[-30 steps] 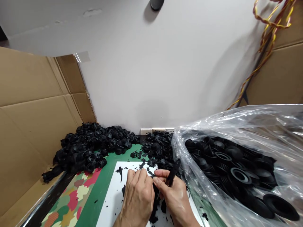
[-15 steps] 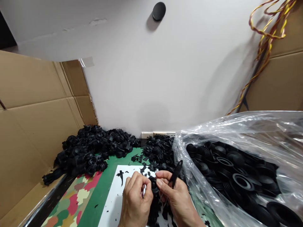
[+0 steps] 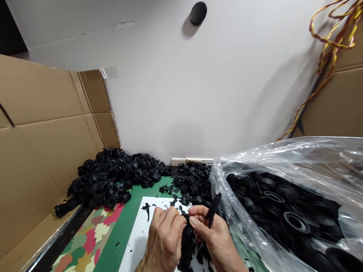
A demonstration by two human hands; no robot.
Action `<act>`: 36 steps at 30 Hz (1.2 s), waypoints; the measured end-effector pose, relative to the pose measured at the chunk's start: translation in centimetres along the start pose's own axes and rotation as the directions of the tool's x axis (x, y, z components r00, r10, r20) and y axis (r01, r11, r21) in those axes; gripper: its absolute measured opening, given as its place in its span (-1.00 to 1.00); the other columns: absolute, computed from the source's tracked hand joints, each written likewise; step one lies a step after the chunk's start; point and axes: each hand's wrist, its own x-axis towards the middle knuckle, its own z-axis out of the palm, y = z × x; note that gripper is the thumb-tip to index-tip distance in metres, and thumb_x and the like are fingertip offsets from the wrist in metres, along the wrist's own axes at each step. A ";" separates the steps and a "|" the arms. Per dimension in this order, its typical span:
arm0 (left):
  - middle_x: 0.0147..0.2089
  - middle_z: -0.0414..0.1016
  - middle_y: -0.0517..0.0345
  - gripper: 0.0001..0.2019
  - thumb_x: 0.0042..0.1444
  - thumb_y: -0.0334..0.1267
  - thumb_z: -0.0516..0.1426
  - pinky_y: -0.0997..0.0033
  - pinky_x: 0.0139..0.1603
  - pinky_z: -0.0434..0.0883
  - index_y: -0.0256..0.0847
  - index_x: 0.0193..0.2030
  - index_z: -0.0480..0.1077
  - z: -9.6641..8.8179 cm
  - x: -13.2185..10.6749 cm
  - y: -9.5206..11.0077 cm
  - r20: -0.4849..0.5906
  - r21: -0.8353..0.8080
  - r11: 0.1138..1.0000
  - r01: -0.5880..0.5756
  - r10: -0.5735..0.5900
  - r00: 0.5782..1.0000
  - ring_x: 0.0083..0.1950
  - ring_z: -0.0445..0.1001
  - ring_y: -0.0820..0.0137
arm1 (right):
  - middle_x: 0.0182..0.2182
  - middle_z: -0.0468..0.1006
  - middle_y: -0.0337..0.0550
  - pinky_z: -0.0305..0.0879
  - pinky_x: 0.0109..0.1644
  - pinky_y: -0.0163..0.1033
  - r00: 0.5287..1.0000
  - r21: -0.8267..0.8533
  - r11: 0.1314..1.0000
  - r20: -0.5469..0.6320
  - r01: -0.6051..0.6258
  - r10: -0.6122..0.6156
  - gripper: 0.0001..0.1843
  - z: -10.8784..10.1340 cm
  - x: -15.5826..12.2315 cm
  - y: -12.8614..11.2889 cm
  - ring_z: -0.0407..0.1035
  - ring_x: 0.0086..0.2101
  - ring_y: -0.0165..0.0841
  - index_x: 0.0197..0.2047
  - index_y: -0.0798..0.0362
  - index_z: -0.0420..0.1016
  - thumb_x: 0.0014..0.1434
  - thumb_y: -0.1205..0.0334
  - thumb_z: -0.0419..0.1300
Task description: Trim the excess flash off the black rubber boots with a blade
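Note:
Close together over a white sheet (image 3: 134, 240), my two hands meet at a small black rubber part (image 3: 186, 217). My left hand (image 3: 165, 238) has its fingers curled and pinched at the part's left side, hiding much of it. The thumb and index finger of my right hand (image 3: 215, 236) pinch the other side. Tucked in that same hand is a slim tool with a black handle (image 3: 213, 209) pointing up and thin metal tips pointing down; its exact kind is unclear. Black rubber scraps (image 3: 185, 251) lie below the hands.
A heap of ribbed black rubber parts (image 3: 110, 177) lies at the left against a cardboard panel (image 3: 53, 94). More shreds (image 3: 194, 177) are piled by the wall. A clear plastic bag (image 3: 227, 196) of black rubber parts stands at the right. Twisted wires (image 3: 326, 68) hang above.
My left hand has turned over the rubber part, its back now facing up and covering more of the part. My right hand keeps its pinch. The view has shifted slightly.

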 end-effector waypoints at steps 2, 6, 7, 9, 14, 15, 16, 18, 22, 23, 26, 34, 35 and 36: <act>-0.53 0.33 0.11 -0.72 0.12 -0.57 -0.07 0.33 -0.43 0.13 -0.23 -0.49 0.32 0.1 0.0 0.1 -0.009 0.043 0.998 -0.044 0.044 0.999 -0.49 0.23 0.34 | -0.55 0.47 -0.23 0.19 -0.44 -0.30 0.999 -0.090 0.995 -0.001 0.047 -0.047 -0.70 -0.1 0.0 0.1 0.29 -0.52 -0.39 -0.37 0.11 0.52 -0.15 0.11 0.40; -0.52 0.33 0.10 -0.74 0.06 -0.61 -0.05 0.35 -0.43 0.13 -0.23 -0.50 0.31 -0.1 0.0 0.2 0.046 0.021 1.000 -0.006 0.005 0.999 -0.47 0.22 0.33 | -0.44 0.56 -0.09 0.29 -0.24 -0.14 0.991 -0.198 0.971 0.033 0.133 -0.129 -0.74 -0.1 -0.1 0.2 0.40 -0.38 -0.21 -0.41 0.09 0.52 -0.13 0.10 0.37; -0.51 0.33 0.10 -0.75 0.05 -0.61 -0.04 0.37 -0.44 0.14 -0.24 -0.49 0.30 -0.2 0.0 0.2 0.073 -0.002 1.000 0.016 -0.016 0.997 -0.46 0.23 0.34 | -0.43 0.56 -0.08 0.30 -0.23 -0.12 0.990 -0.211 0.967 0.039 0.144 -0.139 -0.74 -0.1 -0.1 0.3 0.41 -0.37 -0.19 -0.41 0.09 0.52 -0.13 0.09 0.36; -0.49 0.33 0.10 -0.76 0.03 -0.61 -0.02 0.39 -0.44 0.15 -0.24 -0.50 0.30 -0.4 0.0 0.1 0.110 -0.034 0.999 0.039 -0.035 0.993 -0.44 0.23 0.34 | -0.44 0.55 -0.07 0.31 -0.23 -0.10 0.987 -0.235 0.959 0.044 0.160 -0.155 -0.74 -0.1 -0.1 0.3 0.41 -0.38 -0.18 -0.41 0.09 0.51 -0.11 0.09 0.34; -0.52 0.32 0.06 -0.78 0.03 -0.57 -0.03 0.34 -0.46 0.15 -0.25 -0.53 0.29 0.4 -0.3 0.0 0.046 0.029 0.999 -0.015 0.013 0.999 -0.46 0.21 0.31 | -0.41 0.54 -0.04 0.32 -0.19 -0.04 0.984 -0.308 0.935 0.073 0.177 -0.162 -0.75 -0.2 -0.1 0.3 0.42 -0.35 -0.14 -0.39 0.10 0.49 -0.07 0.09 0.28; -0.53 0.32 0.04 -0.78 0.03 -0.57 -0.04 0.33 -0.47 0.15 -0.26 -0.53 0.29 0.7 -0.4 0.0 0.026 0.054 0.998 -0.023 0.022 0.999 -0.47 0.20 0.30 | -0.41 0.54 -0.04 0.32 -0.19 -0.04 0.985 -0.315 0.933 0.077 0.173 -0.157 -0.75 -0.2 -0.1 0.3 0.43 -0.34 -0.14 -0.38 0.10 0.49 -0.07 0.09 0.27; -0.53 0.31 0.04 -0.78 0.03 -0.58 -0.05 0.33 -0.48 0.14 -0.26 -0.52 0.29 0.9 -0.5 0.1 0.002 0.076 0.997 -0.028 0.028 1.000 -0.47 0.20 0.30 | -0.41 0.53 -0.04 0.32 -0.19 -0.04 0.985 -0.315 0.933 0.077 0.172 -0.156 -0.75 -0.2 -0.2 0.3 0.43 -0.34 -0.14 -0.38 0.10 0.48 -0.07 0.09 0.26; -0.54 0.30 0.05 -0.78 0.03 -0.57 -0.06 0.33 -0.48 0.14 -0.25 -0.51 0.28 1.1 -0.6 0.2 -0.046 0.091 0.996 -0.024 0.028 0.999 -0.48 0.19 0.30 | -0.40 0.53 -0.05 0.33 -0.19 -0.06 0.984 -0.295 0.939 0.069 0.177 -0.164 -0.75 0.0 -0.2 0.2 0.43 -0.33 -0.15 -0.37 0.09 0.48 -0.06 0.09 0.26; -0.51 0.27 0.14 -0.78 0.11 -0.50 -0.07 0.37 -0.45 0.19 -0.18 -0.50 0.20 0.9 -0.5 0.4 -0.028 -0.153 0.966 0.207 -0.214 0.976 -0.45 0.24 0.34 | -0.42 0.53 -0.08 0.33 -0.22 -0.11 0.989 -0.227 0.963 0.014 0.145 -0.145 -0.73 0.2 0.1 0.0 0.42 -0.36 -0.19 -0.38 0.09 0.48 -0.12 0.09 0.30; -0.51 0.25 0.17 -0.78 0.13 -0.46 -0.07 0.39 -0.44 0.20 -0.17 -0.51 0.18 0.8 -0.4 0.4 0.021 -0.264 0.914 0.307 -0.313 0.949 -0.45 0.24 0.36 | -0.44 0.53 -0.10 0.33 -0.25 -0.12 0.992 -0.214 0.969 -0.001 0.123 -0.126 -0.72 0.2 0.2 0.0 0.41 -0.38 -0.20 -0.38 0.09 0.48 -0.14 0.10 0.31; -0.52 0.16 0.26 -0.78 0.15 -0.31 -0.04 0.46 -0.47 0.19 -0.14 -0.52 0.13 0.7 -0.5 0.0 0.213 -0.542 0.637 0.548 -0.526 0.823 -0.48 0.19 0.42 | -0.51 0.50 -0.16 0.28 -0.39 -0.21 0.997 -0.186 0.981 -0.032 0.058 -0.065 -0.68 0.1 0.3 0.3 0.38 -0.45 -0.27 -0.36 0.10 0.48 -0.18 0.09 0.34; -0.66 0.06 0.36 -0.60 0.15 -0.03 0.00 0.48 -0.49 0.11 -0.15 -0.63 0.08 0.7 -0.6 -1.3 0.350 -0.726 0.168 0.667 -0.745 0.568 -0.59 0.03 0.50 | -0.62 0.38 -0.30 0.06 -0.59 -0.36 0.992 -0.066 0.996 -0.102 0.063 -0.069 -0.64 0.5 0.1 0.5 0.19 -0.63 -0.47 -0.34 0.12 0.49 -0.16 0.06 0.36; -0.64 0.10 0.35 -0.58 0.15 -0.01 0.00 0.48 -0.47 0.13 -0.16 -0.64 0.10 0.6 -0.5 -1.2 0.349 -0.735 0.161 0.659 -0.742 0.572 -0.59 0.06 0.51 | -0.63 0.36 -0.32 0.05 -0.60 -0.37 0.993 -0.049 0.997 -0.102 0.052 -0.057 -0.63 0.6 0.1 0.5 0.17 -0.64 -0.48 -0.35 0.13 0.49 -0.17 0.05 0.37; -0.62 0.15 0.33 -0.57 0.15 0.02 0.00 0.48 -0.46 0.15 -0.18 -0.64 0.15 0.5 -0.4 -1.1 0.358 -0.739 0.161 0.654 -0.729 0.584 -0.59 0.10 0.51 | -0.64 0.35 -0.33 0.05 -0.61 -0.37 0.994 -0.033 0.999 -0.098 0.040 -0.043 -0.62 0.7 0.2 0.6 0.16 -0.65 -0.49 -0.35 0.13 0.48 -0.19 0.04 0.38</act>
